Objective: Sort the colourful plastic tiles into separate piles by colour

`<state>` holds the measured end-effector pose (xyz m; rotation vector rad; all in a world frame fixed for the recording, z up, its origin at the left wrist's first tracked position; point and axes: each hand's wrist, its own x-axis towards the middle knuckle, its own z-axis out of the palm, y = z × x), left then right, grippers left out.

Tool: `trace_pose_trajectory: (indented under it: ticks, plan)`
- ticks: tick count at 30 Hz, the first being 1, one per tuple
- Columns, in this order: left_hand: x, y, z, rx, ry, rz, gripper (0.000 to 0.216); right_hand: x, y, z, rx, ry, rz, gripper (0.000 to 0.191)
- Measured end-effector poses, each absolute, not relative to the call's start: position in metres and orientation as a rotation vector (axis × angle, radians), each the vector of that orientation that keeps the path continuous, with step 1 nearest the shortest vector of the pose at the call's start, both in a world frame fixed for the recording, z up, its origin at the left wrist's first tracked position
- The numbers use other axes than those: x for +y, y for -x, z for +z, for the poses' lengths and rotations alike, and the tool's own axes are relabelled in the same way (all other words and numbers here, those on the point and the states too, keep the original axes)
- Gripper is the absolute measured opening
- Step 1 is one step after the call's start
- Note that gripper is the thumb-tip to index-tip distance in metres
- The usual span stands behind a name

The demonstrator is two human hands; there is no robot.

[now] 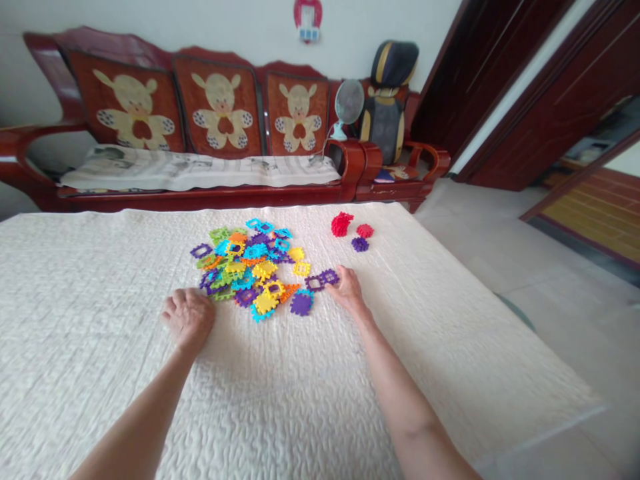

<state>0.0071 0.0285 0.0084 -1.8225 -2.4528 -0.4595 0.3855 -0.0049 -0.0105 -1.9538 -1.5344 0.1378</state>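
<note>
A heap of coloured plastic interlocking pieces (253, 267) lies on a cream quilted cloth (100, 333). My left hand (187, 317) rests on the cloth just left of the heap, fingers curled under, with nothing visible in it. My right hand (347, 290) reaches to the heap's right edge, its fingers pinched on a purple piece (321, 280). Another purple piece (301, 303) lies beside it. Further back to the right sit a red stack of pieces (341, 224), a small red piece (365, 231) and a small purple piece (359, 244).
The cloth's right edge (500, 320) drops to a pale floor. Behind the cloth stands a dark red wooden sofa (200, 193) with teddy-bear cushions, a small fan (347, 107) and a bag on a chair (387, 113). Dark wooden doors (500, 87) stand at the right.
</note>
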Motion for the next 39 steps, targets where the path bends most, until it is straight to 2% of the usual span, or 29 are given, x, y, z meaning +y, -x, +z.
trace_pose_trajectory:
  ticks: [6, 10, 14, 21, 28, 39]
  plan:
    - [0.027, -0.008, 0.013, -2.462, 1.83, -0.438, 0.039, -0.009, -0.378, -0.001, -1.579, 2.018, 0.129, 0.048]
    - [0.028, -0.006, 0.013, -2.482, 1.843, -0.377, 0.04, -0.002, -0.389, -0.005, -1.469, 1.912, 0.17, 0.05]
    - [0.032, -0.003, 0.007, -2.478, 1.834, -0.329, 0.044, 0.018, -0.423, -0.007, -1.277, 1.81, 0.087, 0.053]
    - [0.035, 0.002, -0.003, -2.445, 1.817, -0.281, 0.045, 0.063, -0.49, 0.0, -1.025, 1.809, -0.097, 0.048]
    - [0.035, 0.004, -0.008, -2.418, 1.799, -0.298, 0.043, 0.081, -0.507, -0.004, -1.092, 1.879, -0.079, 0.044]
    - [0.038, 0.008, -0.013, -2.409, 1.785, -0.262, 0.042, 0.085, -0.506, -0.013, -1.149, 1.856, -0.065, 0.051]
